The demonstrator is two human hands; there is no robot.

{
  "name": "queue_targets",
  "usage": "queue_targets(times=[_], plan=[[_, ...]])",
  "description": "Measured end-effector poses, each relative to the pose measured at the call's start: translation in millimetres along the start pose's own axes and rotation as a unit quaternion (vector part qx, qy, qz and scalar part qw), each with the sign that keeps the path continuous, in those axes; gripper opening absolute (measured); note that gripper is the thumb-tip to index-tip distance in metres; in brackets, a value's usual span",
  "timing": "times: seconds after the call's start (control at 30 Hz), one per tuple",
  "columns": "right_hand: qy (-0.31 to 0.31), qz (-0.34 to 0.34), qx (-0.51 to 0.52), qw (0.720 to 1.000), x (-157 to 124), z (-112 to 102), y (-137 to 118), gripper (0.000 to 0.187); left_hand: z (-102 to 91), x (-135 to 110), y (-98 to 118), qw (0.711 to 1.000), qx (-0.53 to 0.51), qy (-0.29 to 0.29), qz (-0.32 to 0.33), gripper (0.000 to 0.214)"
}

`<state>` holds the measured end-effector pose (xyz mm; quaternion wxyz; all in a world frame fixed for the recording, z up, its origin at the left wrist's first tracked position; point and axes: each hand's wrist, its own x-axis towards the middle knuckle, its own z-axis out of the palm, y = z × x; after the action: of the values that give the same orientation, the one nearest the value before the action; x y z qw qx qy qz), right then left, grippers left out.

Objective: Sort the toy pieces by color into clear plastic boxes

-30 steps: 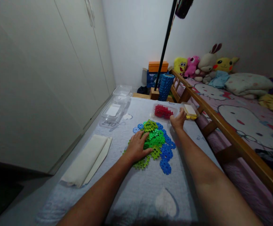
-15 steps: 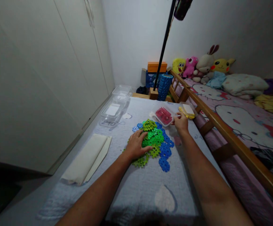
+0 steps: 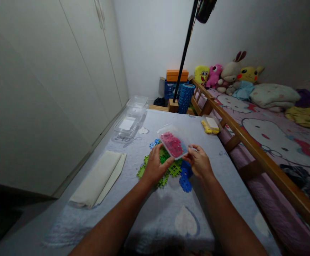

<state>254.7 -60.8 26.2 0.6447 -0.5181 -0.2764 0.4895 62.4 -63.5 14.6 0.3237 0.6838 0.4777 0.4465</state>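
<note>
A clear plastic box (image 3: 186, 154) of pinkish-red interlocking pieces (image 3: 171, 144) is held tilted above a heap of plastic toy pieces. My right hand (image 3: 199, 163) grips its right end, thumb and fingers closed on the rim. At the near left edge, my left hand (image 3: 155, 165) has its thumb and fingers against the box. Beneath lie green snowflake-shaped pieces (image 3: 175, 170), partly covered by the box and left hand. Blue disc pieces (image 3: 185, 184) show beside the right hand, and more blue pieces (image 3: 155, 143) poke out at the far left of the heap.
Clear lidded boxes (image 3: 126, 124) stand along the table's left side. A folded cream cloth (image 3: 98, 179) lies nearer me. At the far right sits a box of yellow pieces (image 3: 210, 126), next to the wooden bed rail (image 3: 237, 137). A black lamp pole (image 3: 184, 53) rises beyond the table.
My right hand has brought the box of pinkish-red pieces left and toward me, over the heap. My left hand has gone from resting on the green pieces to the box's edge.
</note>
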Motion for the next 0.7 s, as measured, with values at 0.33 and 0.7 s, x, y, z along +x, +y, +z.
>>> queue_targets(times=[0.33,0.7], plan=[[0.015,-0.256,-0.356,0.899,-7.1,-3.0,7.5,0.03,4.9,-12.0,0.4,0.99,-0.096,0.045,-0.089,0.073],[-0.002,-0.254,-0.299,0.92,2.7,-13.0,20.0,0.03,7.4,-11.0,12.6,0.97,-0.21,0.034,-0.121,0.06]])
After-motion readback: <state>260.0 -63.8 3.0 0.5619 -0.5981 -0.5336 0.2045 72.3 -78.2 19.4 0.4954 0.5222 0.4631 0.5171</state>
